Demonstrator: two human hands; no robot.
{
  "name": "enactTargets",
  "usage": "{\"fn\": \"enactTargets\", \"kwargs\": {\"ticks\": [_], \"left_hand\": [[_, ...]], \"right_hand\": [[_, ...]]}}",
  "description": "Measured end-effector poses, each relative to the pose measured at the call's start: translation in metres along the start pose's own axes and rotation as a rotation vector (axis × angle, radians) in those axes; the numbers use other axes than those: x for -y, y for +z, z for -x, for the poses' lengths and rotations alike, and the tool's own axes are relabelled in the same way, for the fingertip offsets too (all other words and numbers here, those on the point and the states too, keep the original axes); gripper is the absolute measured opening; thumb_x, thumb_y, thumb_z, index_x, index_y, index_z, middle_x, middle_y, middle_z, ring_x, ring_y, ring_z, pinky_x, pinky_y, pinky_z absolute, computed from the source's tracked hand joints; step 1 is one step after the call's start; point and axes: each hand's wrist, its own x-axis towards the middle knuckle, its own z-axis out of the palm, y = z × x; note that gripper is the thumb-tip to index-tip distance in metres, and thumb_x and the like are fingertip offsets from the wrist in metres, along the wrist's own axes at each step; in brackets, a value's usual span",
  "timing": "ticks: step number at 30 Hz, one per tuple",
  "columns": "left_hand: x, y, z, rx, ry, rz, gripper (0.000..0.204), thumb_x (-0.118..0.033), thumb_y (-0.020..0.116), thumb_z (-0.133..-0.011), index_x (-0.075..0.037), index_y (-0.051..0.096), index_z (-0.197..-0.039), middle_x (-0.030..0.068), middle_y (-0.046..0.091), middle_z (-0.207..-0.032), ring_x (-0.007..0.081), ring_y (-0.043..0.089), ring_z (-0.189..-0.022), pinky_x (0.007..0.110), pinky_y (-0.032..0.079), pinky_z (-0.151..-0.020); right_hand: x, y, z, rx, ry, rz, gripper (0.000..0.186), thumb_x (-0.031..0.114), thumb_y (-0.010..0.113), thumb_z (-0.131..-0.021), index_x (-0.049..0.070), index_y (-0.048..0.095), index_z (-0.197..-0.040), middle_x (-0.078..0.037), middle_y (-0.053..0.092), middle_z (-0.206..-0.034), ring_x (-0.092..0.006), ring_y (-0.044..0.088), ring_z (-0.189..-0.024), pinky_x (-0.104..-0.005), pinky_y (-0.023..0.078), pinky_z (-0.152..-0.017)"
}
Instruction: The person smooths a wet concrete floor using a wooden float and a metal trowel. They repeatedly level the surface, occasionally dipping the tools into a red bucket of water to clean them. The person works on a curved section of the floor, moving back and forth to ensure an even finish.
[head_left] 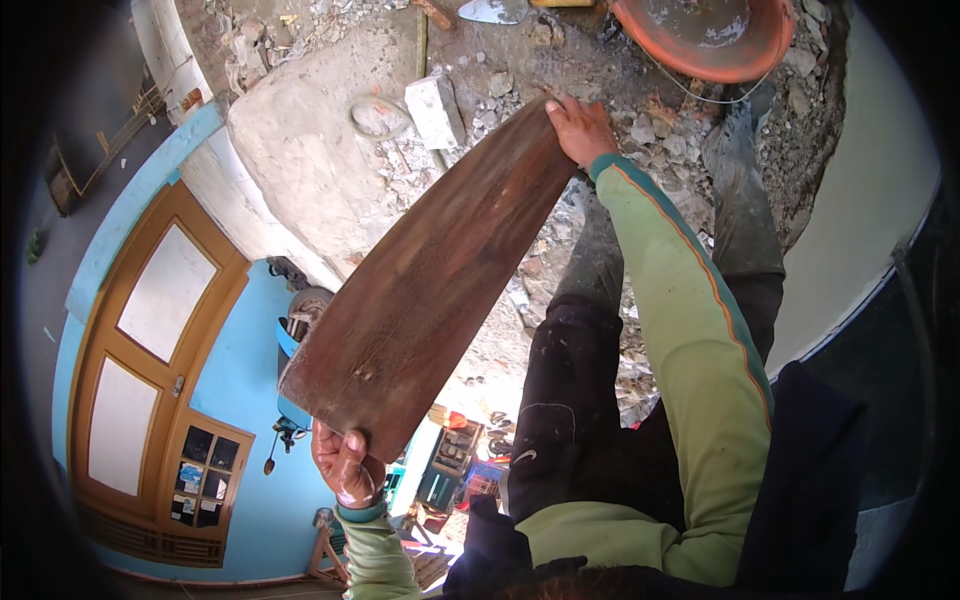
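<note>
A long dark brown wooden plank (430,280) slants across the middle of the view. My left hand (345,465) grips its near, wider end from below, thumb on the edge. My right hand (578,128) holds the far, narrower end, the light green sleeve with an orange stripe running back toward me. The plank hangs in the air above a rubble-strewn floor.
An orange basin (715,40) with grey mortar sits at the top right. A grey concrete block (437,110), a trowel (493,10) and loose rubble (680,130) lie on the floor. A blue wall with a wooden door (155,370) shows at the left.
</note>
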Motion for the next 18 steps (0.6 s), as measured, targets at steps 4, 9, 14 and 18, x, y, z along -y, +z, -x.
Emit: {"fn": "enactTargets", "kwargs": {"ticks": [4, 9, 14, 18], "left_hand": [[0.028, 0.031, -0.009, 0.021, 0.068, -0.002, 0.06, -0.013, 0.074, -0.09, 0.007, 0.049, -0.142, 0.0177, 0.062, -0.135, 0.0269, 0.06, -0.125, 0.043, 0.043, -0.112], [0.062, 0.02, -0.049, 0.119, 0.057, 0.013, 0.059, -0.016, 0.071, -0.093, 0.005, 0.049, -0.144, 0.0154, 0.062, -0.138, 0.0254, 0.059, -0.125, 0.041, 0.041, -0.112], [0.007, -0.041, -0.11, 0.124, 0.11, -0.078, 0.058, -0.027, 0.068, -0.097, 0.003, 0.05, -0.144, 0.0153, 0.063, -0.135, 0.0262, 0.06, -0.124, 0.042, 0.047, -0.109], [0.002, -0.033, -0.208, 0.059, 0.192, 0.291, 0.04, -0.036, 0.062, -0.102, -0.008, 0.06, -0.13, 0.0065, 0.066, -0.128, 0.0221, 0.065, -0.109, 0.034, 0.052, -0.093]], "right_hand": [[0.094, 0.031, 0.072, -0.102, -0.366, -0.001, 0.074, 0.061, 0.029, -0.106, 0.007, 0.042, -0.155, -0.023, 0.026, -0.165, -0.04, 0.019, -0.155, -0.0593, 0.012, -0.124], [0.171, 0.025, 0.156, 0.026, -0.898, -0.195, 0.06, 0.063, 0.047, -0.1, 0.016, 0.065, -0.132, -0.012, 0.064, -0.132, -0.0292, 0.053, -0.131, -0.0552, 0.023, -0.121], [0.06, -0.051, 0.068, -0.141, -0.68, 0.139, 0.047, 0.056, 0.064, -0.094, 0.011, 0.068, -0.106, -0.009, 0.071, -0.101, -0.0302, 0.065, -0.101, -0.0478, 0.042, -0.094], [0.039, -0.057, 0.085, -0.026, -0.547, 0.088, 0.05, 0.058, 0.063, -0.095, 0.008, 0.062, -0.098, -0.019, 0.068, -0.082, -0.0429, 0.066, -0.083, -0.0533, 0.048, -0.076]]}}
